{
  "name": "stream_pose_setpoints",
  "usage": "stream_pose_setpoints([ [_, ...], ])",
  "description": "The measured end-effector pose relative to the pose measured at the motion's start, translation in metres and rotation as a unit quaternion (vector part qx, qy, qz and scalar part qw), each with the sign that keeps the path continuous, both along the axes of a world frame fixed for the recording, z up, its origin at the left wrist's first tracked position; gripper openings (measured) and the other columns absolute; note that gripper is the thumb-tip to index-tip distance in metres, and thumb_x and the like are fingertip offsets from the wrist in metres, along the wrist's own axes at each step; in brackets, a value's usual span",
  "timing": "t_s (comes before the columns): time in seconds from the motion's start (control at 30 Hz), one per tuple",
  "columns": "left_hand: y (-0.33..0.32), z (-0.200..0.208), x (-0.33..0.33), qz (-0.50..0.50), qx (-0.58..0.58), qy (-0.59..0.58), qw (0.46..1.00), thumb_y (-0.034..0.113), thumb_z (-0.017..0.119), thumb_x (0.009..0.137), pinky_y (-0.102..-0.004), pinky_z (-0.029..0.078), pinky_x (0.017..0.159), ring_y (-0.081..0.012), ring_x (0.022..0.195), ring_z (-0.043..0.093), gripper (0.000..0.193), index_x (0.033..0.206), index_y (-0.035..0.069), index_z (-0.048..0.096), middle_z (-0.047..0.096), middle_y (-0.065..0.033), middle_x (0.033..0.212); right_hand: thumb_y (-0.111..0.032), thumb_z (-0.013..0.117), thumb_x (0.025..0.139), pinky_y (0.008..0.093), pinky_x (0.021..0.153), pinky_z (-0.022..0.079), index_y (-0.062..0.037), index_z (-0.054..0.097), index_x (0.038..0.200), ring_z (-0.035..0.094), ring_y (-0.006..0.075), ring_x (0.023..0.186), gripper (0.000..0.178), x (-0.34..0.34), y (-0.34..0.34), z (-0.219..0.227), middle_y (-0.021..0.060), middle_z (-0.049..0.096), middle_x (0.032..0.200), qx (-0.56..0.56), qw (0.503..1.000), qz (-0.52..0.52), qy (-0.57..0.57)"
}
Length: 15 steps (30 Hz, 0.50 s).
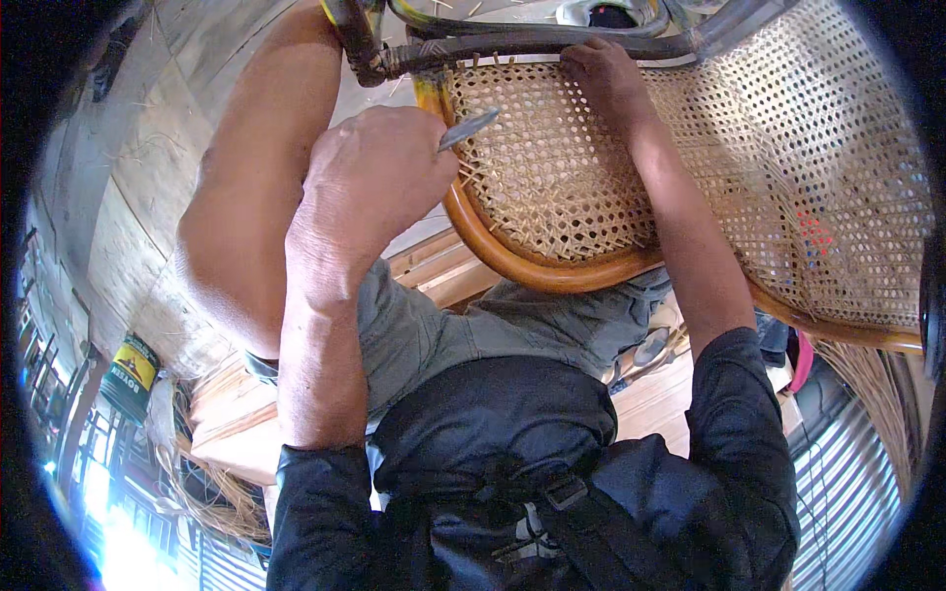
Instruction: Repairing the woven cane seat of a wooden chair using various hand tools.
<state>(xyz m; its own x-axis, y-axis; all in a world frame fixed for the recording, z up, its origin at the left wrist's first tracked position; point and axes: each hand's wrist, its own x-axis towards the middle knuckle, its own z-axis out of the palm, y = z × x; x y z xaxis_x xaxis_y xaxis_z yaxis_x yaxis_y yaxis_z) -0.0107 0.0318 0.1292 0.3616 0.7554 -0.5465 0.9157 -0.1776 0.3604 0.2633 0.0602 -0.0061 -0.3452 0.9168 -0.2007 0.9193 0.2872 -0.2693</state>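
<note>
My left hand (379, 163) is closed around a small knife (469, 129); its short, pointed grey blade sticks out to the right past my thumb. The handle is hidden in my fist. Beside the blade lies a woven cane panel (537, 153) in a curved, varnished wooden chair frame (503, 258). Loose cane ends poke out along the panel's left edge. My right hand (603, 79) rests at the panel's far edge, against a dark rail (532, 44). Its fingers are curled down at the weave, and what they pinch, if anything, is hidden.
The cane chair part (838, 128) stretches to the right, its near edge by my lap. My bare left leg (261, 177) stands beside my left arm. Bundles of cane strands (867, 379) hang at the right. A green can (130, 379) stands at the lower left.
</note>
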Motion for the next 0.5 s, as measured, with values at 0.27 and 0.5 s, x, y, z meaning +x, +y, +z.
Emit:
stream_pose_setpoints([
  [0.27,-0.001,0.001,-0.002,-0.008,0.012,-0.007,1.0,0.028,0.048,0.081,-0.0483,0.047,0.075,-0.0396,0.081,0.06,0.03,0.078,0.003,0.064,0.062,-0.0216,0.084,-0.027,0.059,0.085,0.0384,0.08,0.047,-0.0069,0.065,0.103,0.061,0.0321,0.094,0.027,-0.009,0.0,0.007,0.0164,0.063,0.098,-0.068,0.99,-0.088,0.088],
  [0.5,0.003,0.013,-0.009,-0.014,0.047,-0.005,0.999,0.024,0.048,0.079,-0.0474,0.049,0.072,-0.0374,0.077,0.062,0.027,0.076,0.002,0.064,0.063,-0.0201,0.08,-0.033,0.057,0.084,0.0431,0.081,0.048,-0.0105,0.067,0.097,0.06,0.0348,0.091,0.027,-0.006,-0.005,-0.021,0.0129,0.064,0.095,0.018,0.996,-0.092,0.001],
])
